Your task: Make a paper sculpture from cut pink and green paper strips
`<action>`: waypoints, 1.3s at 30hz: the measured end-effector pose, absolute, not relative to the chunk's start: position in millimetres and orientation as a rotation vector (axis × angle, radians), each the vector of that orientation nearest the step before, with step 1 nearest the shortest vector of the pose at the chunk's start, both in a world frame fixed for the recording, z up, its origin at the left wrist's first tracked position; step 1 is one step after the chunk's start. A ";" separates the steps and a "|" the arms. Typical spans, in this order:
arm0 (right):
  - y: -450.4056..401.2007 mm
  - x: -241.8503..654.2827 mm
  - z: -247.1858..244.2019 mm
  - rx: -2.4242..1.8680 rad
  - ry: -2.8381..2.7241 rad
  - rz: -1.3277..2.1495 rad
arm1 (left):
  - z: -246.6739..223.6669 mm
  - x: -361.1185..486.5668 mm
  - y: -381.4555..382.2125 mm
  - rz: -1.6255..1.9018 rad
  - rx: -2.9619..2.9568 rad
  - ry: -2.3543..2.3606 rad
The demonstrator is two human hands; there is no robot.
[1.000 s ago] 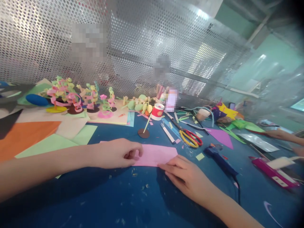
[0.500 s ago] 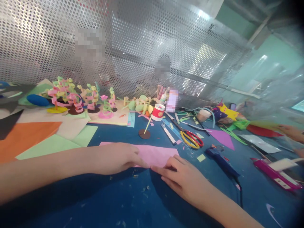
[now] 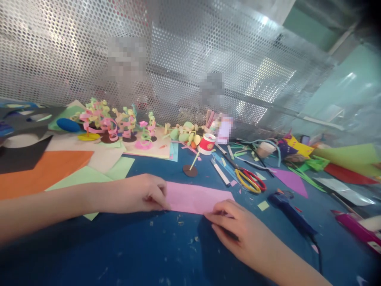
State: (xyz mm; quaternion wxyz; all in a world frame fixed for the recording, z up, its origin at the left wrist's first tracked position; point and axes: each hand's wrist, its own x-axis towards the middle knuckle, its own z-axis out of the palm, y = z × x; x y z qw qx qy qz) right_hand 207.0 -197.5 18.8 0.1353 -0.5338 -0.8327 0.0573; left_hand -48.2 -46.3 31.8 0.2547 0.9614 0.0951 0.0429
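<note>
A folded strip of pink paper [image 3: 190, 196] lies on the blue table between my hands. My left hand [image 3: 143, 194] grips its left part, fingers curled and fingertips at the near edge. At the near right corner, my right hand [image 3: 233, 222] pinches the same paper between thumb and fingers. Just beyond the paper stands a thin pale stick [image 3: 195, 160] on a round brown base [image 3: 190, 171], leaning to the right. Behind it is a red and white paper cup [image 3: 206, 143].
Scissors with yellow and red handles [image 3: 251, 180] and a dark blue glue gun [image 3: 293, 214] lie to the right, near a magenta power strip [image 3: 357, 228]. Orange paper [image 3: 50, 169] and other sheets spread left. Curled paper models [image 3: 104, 123] stand at the back before a perforated metal screen [image 3: 184, 51].
My hands have moved apart along the paper's near edge, baring more of the strip. The whole view has shifted, so things appear further right. The co-worker's hand at far right is out of sight.
</note>
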 end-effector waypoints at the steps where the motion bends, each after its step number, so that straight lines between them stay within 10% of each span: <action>1: -196.3 202.6 19.2 -1.542 -2.424 0.142 | 31.5 -49.9 -46.2 0.107 2.611 0.272; 39: -162.5 153.9 12.4 -1.364 -2.700 0.173 | 41.0 -84.3 -27.2 -0.002 2.437 0.354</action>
